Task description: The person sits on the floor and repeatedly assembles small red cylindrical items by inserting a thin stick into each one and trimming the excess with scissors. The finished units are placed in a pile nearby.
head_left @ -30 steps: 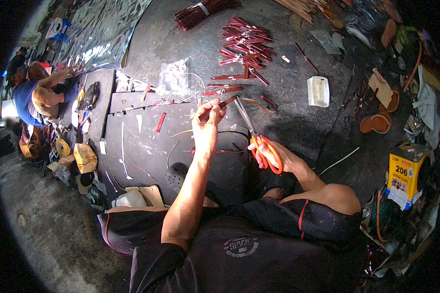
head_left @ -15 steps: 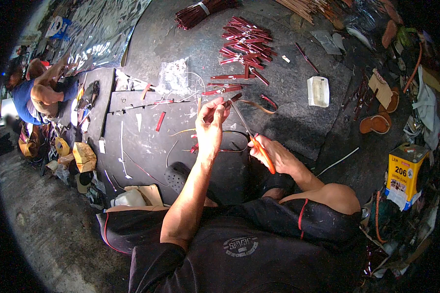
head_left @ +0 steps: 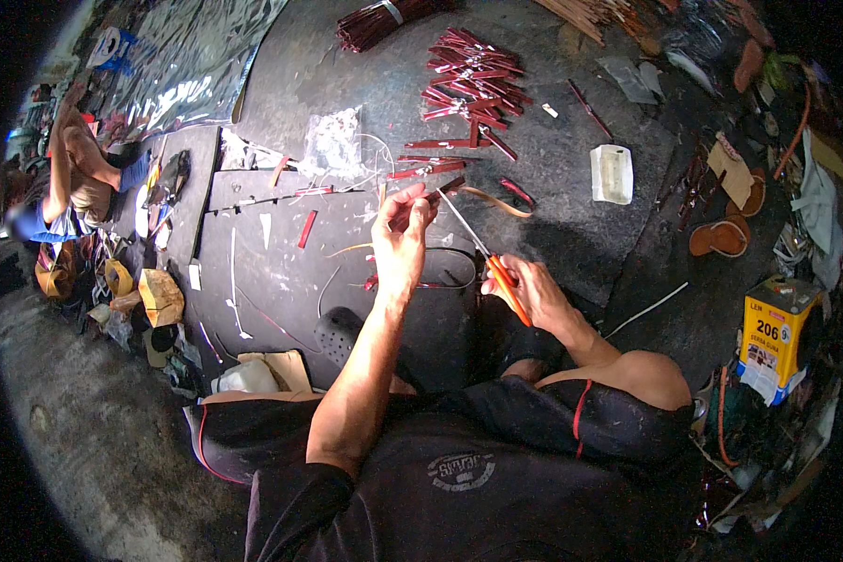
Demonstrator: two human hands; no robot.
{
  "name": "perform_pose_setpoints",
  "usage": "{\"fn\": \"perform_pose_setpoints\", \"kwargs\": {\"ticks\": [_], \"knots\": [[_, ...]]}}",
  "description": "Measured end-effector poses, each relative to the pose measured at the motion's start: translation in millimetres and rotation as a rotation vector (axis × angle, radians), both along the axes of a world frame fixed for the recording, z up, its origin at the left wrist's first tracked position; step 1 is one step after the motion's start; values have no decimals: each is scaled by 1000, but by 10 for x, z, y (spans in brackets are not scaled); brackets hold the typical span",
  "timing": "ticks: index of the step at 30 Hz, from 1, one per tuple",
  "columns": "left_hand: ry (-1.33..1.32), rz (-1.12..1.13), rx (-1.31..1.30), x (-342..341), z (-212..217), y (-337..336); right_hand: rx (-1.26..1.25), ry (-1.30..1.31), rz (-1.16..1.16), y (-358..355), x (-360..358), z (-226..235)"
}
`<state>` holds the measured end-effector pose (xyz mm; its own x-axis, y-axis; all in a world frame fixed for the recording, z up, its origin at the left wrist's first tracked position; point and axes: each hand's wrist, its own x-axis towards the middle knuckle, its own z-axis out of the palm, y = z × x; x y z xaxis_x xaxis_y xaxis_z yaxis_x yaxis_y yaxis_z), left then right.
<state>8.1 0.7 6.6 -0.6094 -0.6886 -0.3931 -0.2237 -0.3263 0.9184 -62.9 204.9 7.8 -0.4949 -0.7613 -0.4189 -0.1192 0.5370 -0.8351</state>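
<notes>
My left hand point(head_left: 401, 239) is raised over the dark work surface, its fingers pinching a short dark red strip point(head_left: 433, 197). My right hand point(head_left: 541, 295) is wrapped round the orange handles of a pair of scissors point(head_left: 506, 281). The blades slant up and left, with the tip close to the strip at my left fingertips. Whether the tip touches the strip, I cannot tell. Beyond the hands lies a pile of dark red strips point(head_left: 473, 80), with a few more strips point(head_left: 429, 170) nearer. A tan strip point(head_left: 492, 199) curves away just right of the blade tip.
A white tray point(head_left: 612, 174) sits to the right, and a clear plastic bag point(head_left: 334, 140) lies left of the pile. A tied bundle point(head_left: 375, 23) is at the back. Brown sandals point(head_left: 719, 238) and a yellow can point(head_left: 773, 328) stand at right. Another person point(head_left: 80, 178) is at far left.
My right hand and the scissors have shifted slightly right, and the blade tip has drawn a little left. My left hand has barely moved. The other person has changed posture, an arm now raised.
</notes>
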Motion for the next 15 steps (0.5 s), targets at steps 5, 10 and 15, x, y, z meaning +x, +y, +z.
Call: {"fn": "perform_pose_setpoints", "kwargs": {"ticks": [5, 10, 15], "knots": [[116, 99, -52, 80, -184, -378, -111, 249, 53, 177, 16, -204], [214, -22, 117, 15, 108, -427, -4, 458, 251, 410, -93, -379], [171, -204, 114, -124, 430, -172, -277, 632, -124, -133, -609, 673]]}}
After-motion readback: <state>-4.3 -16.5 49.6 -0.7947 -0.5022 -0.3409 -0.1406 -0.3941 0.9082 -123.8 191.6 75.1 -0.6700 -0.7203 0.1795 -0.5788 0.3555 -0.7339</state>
